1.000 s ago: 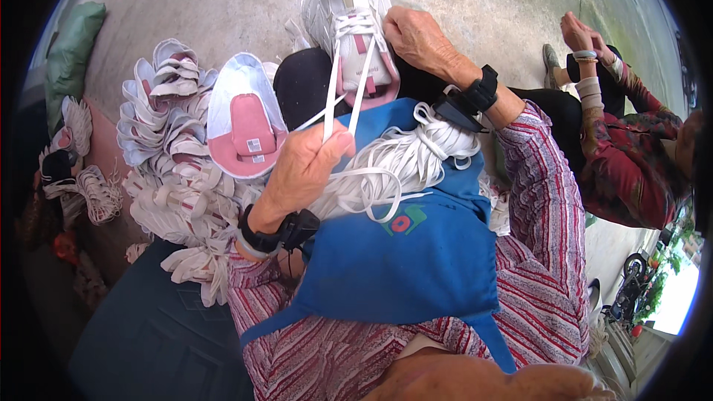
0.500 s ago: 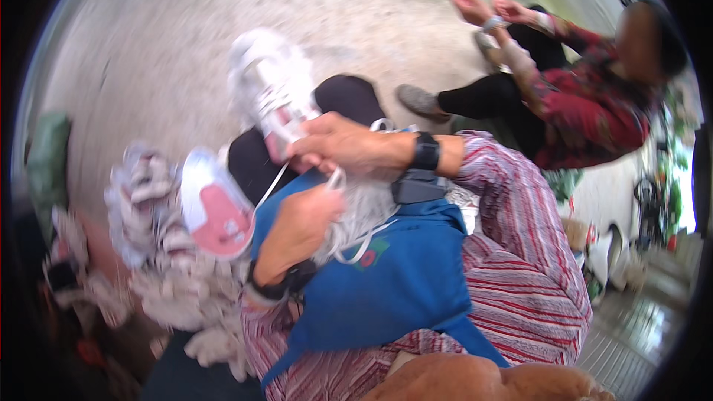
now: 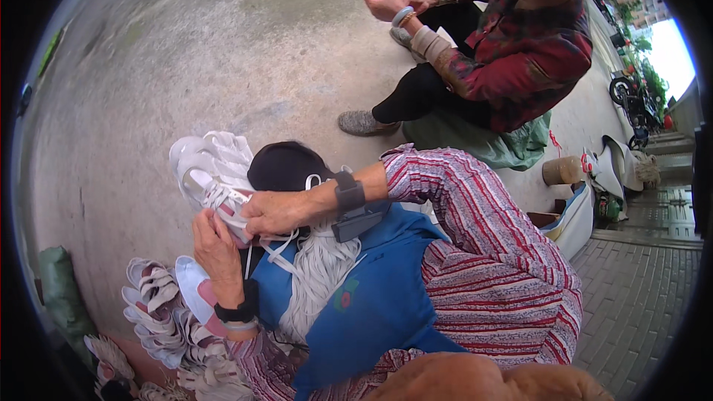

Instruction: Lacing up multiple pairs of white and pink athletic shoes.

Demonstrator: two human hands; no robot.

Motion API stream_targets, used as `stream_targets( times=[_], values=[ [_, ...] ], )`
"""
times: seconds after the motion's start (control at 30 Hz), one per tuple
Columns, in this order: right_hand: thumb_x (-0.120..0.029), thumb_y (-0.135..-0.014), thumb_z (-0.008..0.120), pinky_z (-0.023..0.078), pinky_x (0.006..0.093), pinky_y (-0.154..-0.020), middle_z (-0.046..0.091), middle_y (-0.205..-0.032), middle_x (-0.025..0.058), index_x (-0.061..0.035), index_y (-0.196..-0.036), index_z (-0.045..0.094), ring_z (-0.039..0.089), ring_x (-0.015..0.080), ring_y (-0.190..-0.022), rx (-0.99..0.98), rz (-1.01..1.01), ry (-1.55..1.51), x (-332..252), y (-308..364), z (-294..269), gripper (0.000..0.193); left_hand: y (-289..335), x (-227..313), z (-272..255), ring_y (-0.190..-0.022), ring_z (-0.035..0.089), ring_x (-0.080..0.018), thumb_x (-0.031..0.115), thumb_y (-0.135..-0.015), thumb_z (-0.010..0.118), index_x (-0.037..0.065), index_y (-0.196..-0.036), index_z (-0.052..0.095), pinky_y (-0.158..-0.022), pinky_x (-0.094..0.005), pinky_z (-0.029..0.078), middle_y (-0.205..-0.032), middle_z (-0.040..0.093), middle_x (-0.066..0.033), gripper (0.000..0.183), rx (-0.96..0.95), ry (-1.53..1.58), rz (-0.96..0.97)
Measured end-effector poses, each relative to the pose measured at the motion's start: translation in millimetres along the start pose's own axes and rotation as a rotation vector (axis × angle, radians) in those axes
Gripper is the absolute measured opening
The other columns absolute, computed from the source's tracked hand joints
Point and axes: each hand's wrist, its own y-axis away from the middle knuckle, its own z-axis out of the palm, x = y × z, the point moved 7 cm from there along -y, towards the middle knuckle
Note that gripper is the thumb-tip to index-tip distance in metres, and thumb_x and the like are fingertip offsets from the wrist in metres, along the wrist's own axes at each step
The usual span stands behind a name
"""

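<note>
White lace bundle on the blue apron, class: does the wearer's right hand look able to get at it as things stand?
Probably yes: though busy at the white shoe, the right hand is close to the lace bundle, much of which lies uncovered on the blue apron.

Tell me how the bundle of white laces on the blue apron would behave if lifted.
The bundle of white laces would probably flop, since its strands drape over the blue apron. Loose strands stray from it, so some might snag.
</note>
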Motion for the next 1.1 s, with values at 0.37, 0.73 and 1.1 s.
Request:
stream_targets(
  times=[0.37,0.73,1.1],
  values=[
    [-0.011,-0.083,0.053,0.037,0.0223,-0.044,0.053,-0.060,-0.0002,-0.0023,-0.077,0.061,0.048,0.0068,-0.050,-0.096,0.056,-0.244,-12.5,12.7,-2.8,0.013,18.2,-57.7,29.5,-0.048,0.044,-0.0126,0.025,-0.097,0.042,0.000,-0.093,0.046,-0.045,-0.0294,0.036,-0.067,0.047,-0.0067,0.025,-0.408,0.640,-0.631],
    [-0.013,-0.077,0.054,0.046,0.0441,-0.061,0.059,-0.069,0.0233,0.0033,-0.071,0.060,0.058,0.0388,-0.065,-0.054,-0.605,0.659,-39.0,14.4,43.0,0.019,20.1,-1.9,12.9,-0.062,0.052,-0.0095,0.029,-0.097,0.043,-0.001,-0.094,0.057,-0.060,-0.0230,0.043,-0.076,0.057,-0.0057,0.033,-0.401,0.826,-0.446],
    [-0.020,-0.088,0.049,0.046,0.0425,-0.065,0.059,-0.073,0.0198,0.0014,-0.080,0.057,0.058,0.0374,-0.071,-0.096,-0.398,0.772,-31.5,38.2,14.3,0.024,56.5,4.7,14.9,-0.044,0.038,-0.0093,0.024,-0.098,0.041,0.003,-0.090,0.050,-0.044,-0.0241,0.042,-0.054,0.037,0.0022,0.024,-0.170,1.567,-0.717]
  ],
)
